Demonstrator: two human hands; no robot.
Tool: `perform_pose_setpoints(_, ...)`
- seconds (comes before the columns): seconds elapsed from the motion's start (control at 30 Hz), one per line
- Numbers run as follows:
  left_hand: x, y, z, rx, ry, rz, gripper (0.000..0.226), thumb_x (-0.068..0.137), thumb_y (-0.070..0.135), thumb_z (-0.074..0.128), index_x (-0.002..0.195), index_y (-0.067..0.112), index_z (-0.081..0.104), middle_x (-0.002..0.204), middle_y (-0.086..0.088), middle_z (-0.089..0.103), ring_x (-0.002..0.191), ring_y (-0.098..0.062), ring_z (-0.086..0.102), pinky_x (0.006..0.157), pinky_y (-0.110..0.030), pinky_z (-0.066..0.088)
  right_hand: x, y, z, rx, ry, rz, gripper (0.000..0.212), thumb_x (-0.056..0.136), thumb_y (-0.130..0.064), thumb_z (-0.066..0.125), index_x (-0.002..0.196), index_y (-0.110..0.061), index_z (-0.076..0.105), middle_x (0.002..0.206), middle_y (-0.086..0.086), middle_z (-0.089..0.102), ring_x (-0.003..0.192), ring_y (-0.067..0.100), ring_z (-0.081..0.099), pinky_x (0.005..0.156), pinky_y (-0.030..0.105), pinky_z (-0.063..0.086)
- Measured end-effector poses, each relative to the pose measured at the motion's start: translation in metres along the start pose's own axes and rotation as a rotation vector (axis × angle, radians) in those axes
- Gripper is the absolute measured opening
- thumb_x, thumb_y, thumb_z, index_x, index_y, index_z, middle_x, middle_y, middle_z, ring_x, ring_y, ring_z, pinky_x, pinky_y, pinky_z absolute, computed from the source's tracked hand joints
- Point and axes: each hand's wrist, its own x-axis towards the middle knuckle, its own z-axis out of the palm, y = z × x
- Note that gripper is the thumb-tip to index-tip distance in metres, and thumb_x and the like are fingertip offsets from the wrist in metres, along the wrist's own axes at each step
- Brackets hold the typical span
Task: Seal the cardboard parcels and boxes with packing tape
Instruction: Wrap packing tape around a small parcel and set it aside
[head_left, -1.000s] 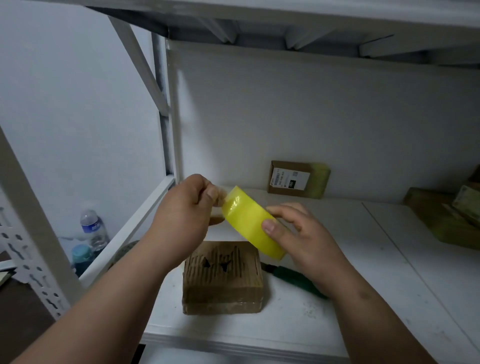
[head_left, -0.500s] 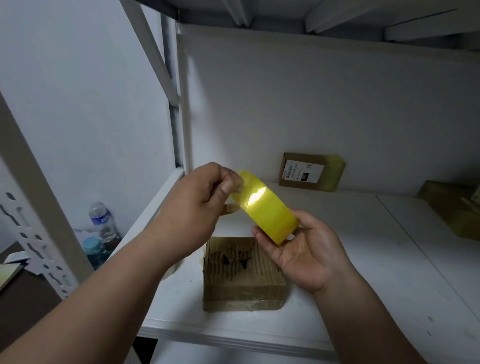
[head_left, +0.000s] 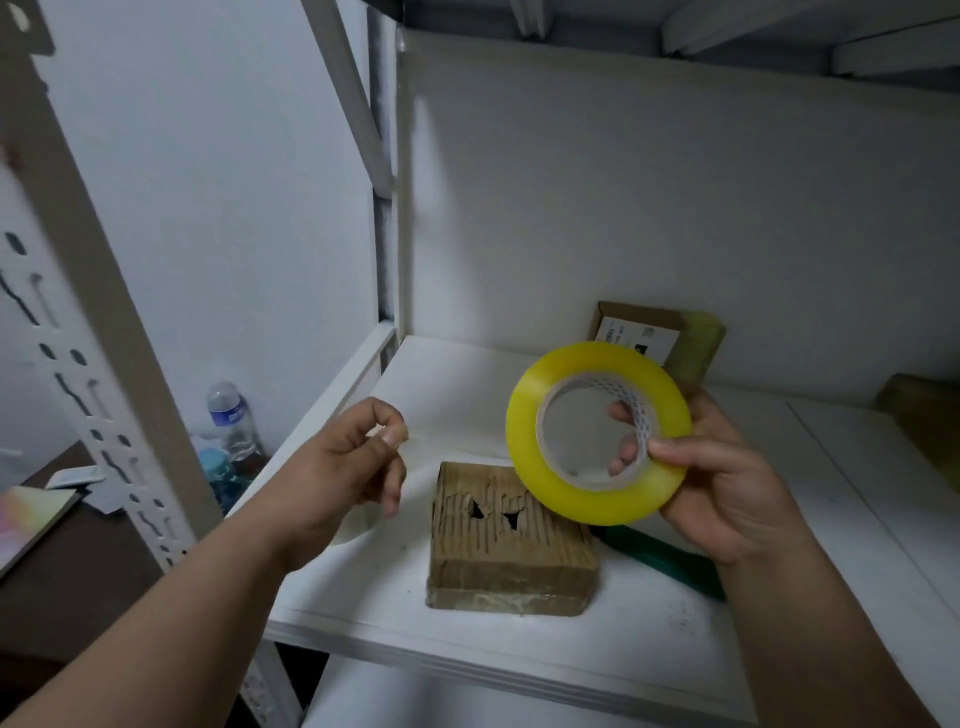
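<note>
My right hand (head_left: 727, 483) grips a yellow roll of packing tape (head_left: 597, 506), fingers through its core and thumb on the outer rim, holding it on edge above the shelf. My left hand (head_left: 337, 467) is to the left of the roll, apart from it, with thumb and forefinger pinched together on what looks like the thin clear tape end (head_left: 410, 439); the strip itself is barely visible. Below and between the hands a small brown cardboard parcel (head_left: 509, 561) lies flat on the white shelf (head_left: 457, 384), its ribbed top torn with two holes.
A green-handled tool (head_left: 660, 558) lies right of the parcel. A labelled box (head_left: 639, 332) leans on the back wall and more taped parcels (head_left: 924, 421) sit at far right. A slotted shelf post (head_left: 104, 332) stands left, with water bottles (head_left: 231, 415) beyond it.
My right hand has turned the roll so its open core faces me and lifted it rightward. My left hand has come off the roll and drawn away to the left, fingers still pinched.
</note>
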Motion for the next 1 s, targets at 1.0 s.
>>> perform_pose_setpoints(1.0,-0.004,-0.018,0.031,0.07,0.187,-0.127,0.021,0.088,-0.008,0.064,0.101,0.008,0.061,0.068,-0.019,0.068,0.062,-0.028,0.067,0.065,-0.034,0.056,0.001,-0.039,-0.012,-0.636,-0.292,-0.02,0.089,0.023,-0.039,0.098,0.106,-0.037,0.068,0.108,0.004,0.07,0.095,0.03,0.069,0.074,0.043,0.058)
